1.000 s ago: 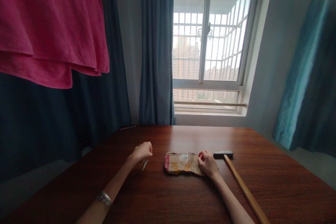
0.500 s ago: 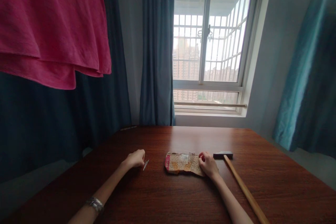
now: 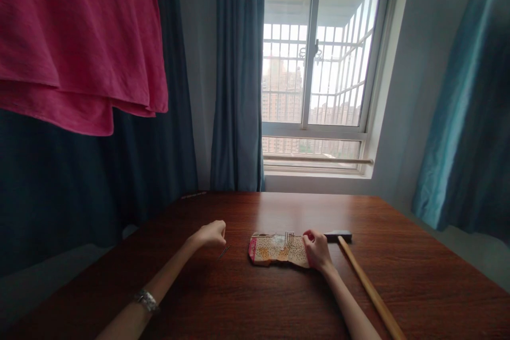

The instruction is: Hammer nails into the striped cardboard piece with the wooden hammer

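Observation:
My left hand (image 3: 213,234) is closed in a pinch just above the table, at the upper end of a couple of thin nails (image 3: 223,253) lying there. Its fingertips are too small to show what is between them. A flat, ragged-edged board (image 3: 274,249), dotted all over and pink at its left end, lies in front of me. Several nails (image 3: 289,237) stand upright in a row near its far edge. Over the board's right end, my right hand (image 3: 316,249) is closed with curled fingers, hiding that end.
Right of my right hand lies a hammer with a dark head (image 3: 338,236) and a long wooden handle (image 3: 372,288) running toward me. The brown table (image 3: 223,297) reaches back to the window wall. A pink cloth (image 3: 83,42) hangs at upper left before dark curtains (image 3: 239,74).
My left hand has risen slightly and shifted right from the loose nails, and fewer nails show beside it. My right hand stays at the board's right end.

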Demonstrator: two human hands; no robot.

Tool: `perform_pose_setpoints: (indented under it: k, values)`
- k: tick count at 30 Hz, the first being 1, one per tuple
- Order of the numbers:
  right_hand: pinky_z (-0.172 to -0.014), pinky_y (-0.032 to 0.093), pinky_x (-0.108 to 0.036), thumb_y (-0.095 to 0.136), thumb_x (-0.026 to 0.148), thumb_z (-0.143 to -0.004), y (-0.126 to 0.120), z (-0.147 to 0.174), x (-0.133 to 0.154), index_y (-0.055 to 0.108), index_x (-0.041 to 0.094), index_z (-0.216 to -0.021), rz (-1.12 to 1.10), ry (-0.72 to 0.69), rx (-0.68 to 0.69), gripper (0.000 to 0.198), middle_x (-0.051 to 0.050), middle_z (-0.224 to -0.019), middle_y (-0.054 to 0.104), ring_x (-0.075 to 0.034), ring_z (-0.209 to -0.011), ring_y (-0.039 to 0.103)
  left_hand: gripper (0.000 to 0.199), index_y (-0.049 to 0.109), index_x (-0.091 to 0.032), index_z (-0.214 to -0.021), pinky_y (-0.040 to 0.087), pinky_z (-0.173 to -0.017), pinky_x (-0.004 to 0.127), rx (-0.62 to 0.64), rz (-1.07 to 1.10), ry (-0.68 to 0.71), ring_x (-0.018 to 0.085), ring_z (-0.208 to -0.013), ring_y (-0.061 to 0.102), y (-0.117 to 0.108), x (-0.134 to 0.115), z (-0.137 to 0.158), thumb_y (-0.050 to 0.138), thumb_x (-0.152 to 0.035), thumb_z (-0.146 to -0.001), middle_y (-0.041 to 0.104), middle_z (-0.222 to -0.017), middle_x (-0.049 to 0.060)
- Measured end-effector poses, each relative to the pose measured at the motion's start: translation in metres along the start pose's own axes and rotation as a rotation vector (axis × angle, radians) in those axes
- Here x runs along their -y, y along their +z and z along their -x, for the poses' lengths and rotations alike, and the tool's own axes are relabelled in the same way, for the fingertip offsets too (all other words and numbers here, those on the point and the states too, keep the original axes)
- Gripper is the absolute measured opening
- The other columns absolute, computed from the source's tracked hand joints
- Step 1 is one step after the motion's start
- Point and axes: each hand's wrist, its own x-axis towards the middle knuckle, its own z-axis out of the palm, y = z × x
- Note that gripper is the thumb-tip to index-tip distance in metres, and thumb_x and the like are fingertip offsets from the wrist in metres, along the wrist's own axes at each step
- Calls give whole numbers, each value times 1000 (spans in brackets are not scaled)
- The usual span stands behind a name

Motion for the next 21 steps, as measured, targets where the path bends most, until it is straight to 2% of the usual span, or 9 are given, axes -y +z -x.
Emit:
perform_pose_setpoints:
  k: [4,7,13,17,21]
  values:
    - [-63,40,-27,40,22,-80,-12,-2,11,59,17,-72,-48,-44,-95,21,-2,-67,58,-15,-64,53,14,62,-14,-59,31,-48,20,70,198,270,13,-54,50,-7,-31,0,53,-24,-58,57,-56,-1]
    - [-62,40,-26,41,20,-77,-17,2,23,57,18,-71,-90,-99,-92,17,-2,-67,56,-15,-63,52,20,65,-13,-67,33,-51,18,52,377,383,12,-57,50,1,-64,2,56,-29,-61,59,-60,-1]
    - [-58,41,-22,50,18,-74,-17,12,41,61,20,-72,-200,-201,30,12,-1,-71,55,-12,-61,51,22,65,-11,-71,38,-56,19,-140,646,502,11,-60,51,40,-119,-13,56,-30,-67,61,-65,2]
    - [-48,40,-20,48,27,-80,-12,12,46,65,20,-85,-289,-182,57,19,-1,-73,57,-10,-55,51,24,63,-11,-71,39,-53,20,-243,802,456,10,-56,51,63,-140,-24,53,-32,-71,59,-62,1]
    - [-49,43,-19,48,36,-82,-9,9,45,68,22,-90,-375,-140,74,26,-3,-78,62,-13,-67,58,22,63,-12,-72,40,-56,20,-313,809,460,11,-58,52,73,-156,-22,52,-31,-73,59,-62,1]
